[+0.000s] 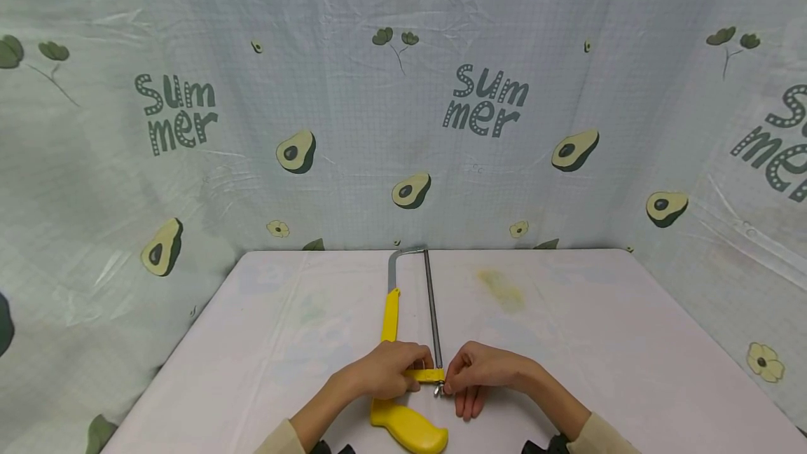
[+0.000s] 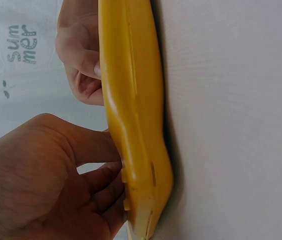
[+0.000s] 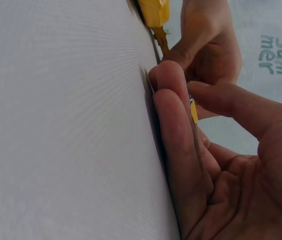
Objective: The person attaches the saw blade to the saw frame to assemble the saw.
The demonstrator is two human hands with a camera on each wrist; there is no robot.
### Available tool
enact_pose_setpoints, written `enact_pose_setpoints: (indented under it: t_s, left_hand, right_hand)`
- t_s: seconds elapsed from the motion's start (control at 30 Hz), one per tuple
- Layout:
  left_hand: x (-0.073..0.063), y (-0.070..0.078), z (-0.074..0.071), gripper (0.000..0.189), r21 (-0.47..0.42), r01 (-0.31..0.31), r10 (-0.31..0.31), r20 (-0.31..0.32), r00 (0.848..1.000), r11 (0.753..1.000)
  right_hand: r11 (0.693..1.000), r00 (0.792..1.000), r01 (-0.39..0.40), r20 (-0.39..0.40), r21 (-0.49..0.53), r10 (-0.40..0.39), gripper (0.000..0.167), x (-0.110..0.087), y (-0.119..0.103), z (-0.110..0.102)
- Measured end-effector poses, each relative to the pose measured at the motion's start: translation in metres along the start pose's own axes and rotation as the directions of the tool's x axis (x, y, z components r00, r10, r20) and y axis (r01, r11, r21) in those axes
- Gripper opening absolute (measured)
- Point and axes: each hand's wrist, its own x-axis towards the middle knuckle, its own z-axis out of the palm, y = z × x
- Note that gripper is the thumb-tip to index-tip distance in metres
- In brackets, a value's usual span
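Note:
A hacksaw [image 1: 390,317] with a yellow handle [image 1: 412,428] and grey front frame lies on the table, its handle toward me. Its long grey blade [image 1: 432,310] runs along the right side, up to a short yellow arm [image 1: 425,375]. My left hand [image 1: 392,370] grips the frame around this arm, thumb and fingers bent about it. At the arm's end sits a silver wing nut [image 1: 438,390], pinched at its right side by my right thumb and forefinger. The other fingers of my right hand [image 1: 482,373] rest low by the table; in the right wrist view they partly hide the nut.
The table [image 1: 567,321] has a pale cover with a yellowish stain [image 1: 502,291] right of the blade. A printed curtain [image 1: 353,104] with avocados and lettering hangs behind the table and along both sides.

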Motion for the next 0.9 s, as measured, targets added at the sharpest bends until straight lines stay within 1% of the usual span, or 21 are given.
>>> enact_pose_setpoints:
  t_s: [0.2,0.9]
  left_hand:
    - [-0.0001,0.0002,0.0001,0.023,-0.003,0.0,0.0,0.003,1.0,1.0]
    - [0.0008,0.0008,0.0015,0.023,0.0,0.003,-0.003,0.005,1.0,1.0]
  right_hand:
    - [1.0,1.0,-0.006,-0.005,0.003,0.006,0.021,0.0003,0.0009,-0.0002]
    - [1.0,1.0,0.022,0.012,0.005,-0.022,0.019,-0.0019,0.0018,-0.0003]
